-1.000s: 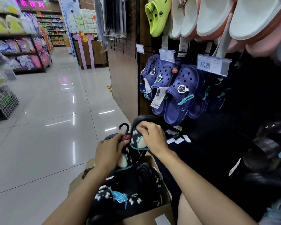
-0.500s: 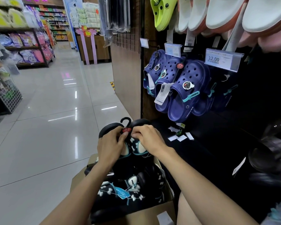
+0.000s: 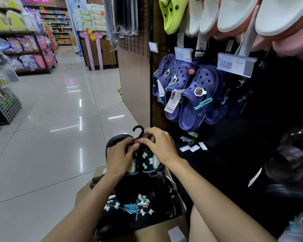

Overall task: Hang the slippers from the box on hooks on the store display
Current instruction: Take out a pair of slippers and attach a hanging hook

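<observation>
Head view shows the left hand (image 3: 120, 157) gripping the black slipper pair (image 3: 143, 159) just above the box (image 3: 157, 231) while the right hand (image 3: 160, 147) pinches its hanger hook (image 3: 138, 131) upright, likely readying it for the display.

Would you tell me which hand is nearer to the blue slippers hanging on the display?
The right hand. It sits just below and left of the blue slippers, by the black hanger hook; the left hand is further left, holding the black slippers.
</observation>
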A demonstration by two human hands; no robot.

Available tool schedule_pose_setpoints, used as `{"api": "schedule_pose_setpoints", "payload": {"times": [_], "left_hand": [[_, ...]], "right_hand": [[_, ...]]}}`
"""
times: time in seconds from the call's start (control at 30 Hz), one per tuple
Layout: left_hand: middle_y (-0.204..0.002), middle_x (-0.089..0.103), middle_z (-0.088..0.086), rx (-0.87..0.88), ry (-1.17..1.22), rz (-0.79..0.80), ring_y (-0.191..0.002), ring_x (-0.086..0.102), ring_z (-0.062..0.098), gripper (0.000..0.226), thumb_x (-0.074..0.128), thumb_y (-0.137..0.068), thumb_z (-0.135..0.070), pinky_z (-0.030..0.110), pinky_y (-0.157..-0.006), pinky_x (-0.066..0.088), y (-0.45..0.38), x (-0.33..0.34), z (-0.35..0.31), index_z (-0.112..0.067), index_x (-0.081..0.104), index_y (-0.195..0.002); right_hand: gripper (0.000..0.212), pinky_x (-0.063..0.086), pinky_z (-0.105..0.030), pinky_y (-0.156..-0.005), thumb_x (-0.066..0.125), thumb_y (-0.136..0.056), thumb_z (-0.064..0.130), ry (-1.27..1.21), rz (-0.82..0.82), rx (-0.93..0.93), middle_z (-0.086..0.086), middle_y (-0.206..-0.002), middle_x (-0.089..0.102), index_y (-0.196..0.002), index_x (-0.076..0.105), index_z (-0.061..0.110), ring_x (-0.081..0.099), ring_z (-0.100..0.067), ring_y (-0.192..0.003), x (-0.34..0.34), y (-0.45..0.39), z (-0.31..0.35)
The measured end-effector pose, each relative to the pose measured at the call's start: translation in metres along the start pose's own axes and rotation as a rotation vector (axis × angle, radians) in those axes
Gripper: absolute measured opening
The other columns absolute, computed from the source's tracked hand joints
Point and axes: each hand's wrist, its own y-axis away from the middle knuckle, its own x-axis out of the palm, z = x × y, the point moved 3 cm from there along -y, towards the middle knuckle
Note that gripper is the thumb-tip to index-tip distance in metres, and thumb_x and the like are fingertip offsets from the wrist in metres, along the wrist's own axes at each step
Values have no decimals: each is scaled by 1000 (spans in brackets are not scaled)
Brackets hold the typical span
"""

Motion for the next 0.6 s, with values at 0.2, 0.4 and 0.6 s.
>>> {"api": "schedule_pose_setpoints", "payload": {"times": [0.2, 0.4, 0.6], "left_hand": [[-69, 60, -2, 87, 38, 67, -69, 57, 14, 21, 59, -91, -40, 37, -67, 48, 3, 4, -14, -22, 62, -82], [-67, 59, -9, 120, -14, 15, -64, 55, 7, 19, 74, -84, -28, 26, -59, 39, 6, 8, -30, -19, 61, -74], [-78, 59, -12, 257, -78, 10, -76, 54, 11, 23, 57, -88, -45, 29, -67, 39, 10, 14, -55, -25, 67, -81]], "right_hand": [[21, 45, -28, -62, 77, -76, 50, -61, -86, 141, 22, -53, 57, -75, 74, 29, 53, -3, -62, -8, 9, -10], [25, 52, -32, -64, 78, -75, 51, -60, -223, 190, 18, -57, 60, -72, 72, 27, 61, -7, -67, -26, 20, -5], [27, 46, -30, -64, 75, -76, 55, 3, -275, 144, 15, -59, 59, -70, 70, 29, 59, -8, -74, -60, 32, -6]]}}
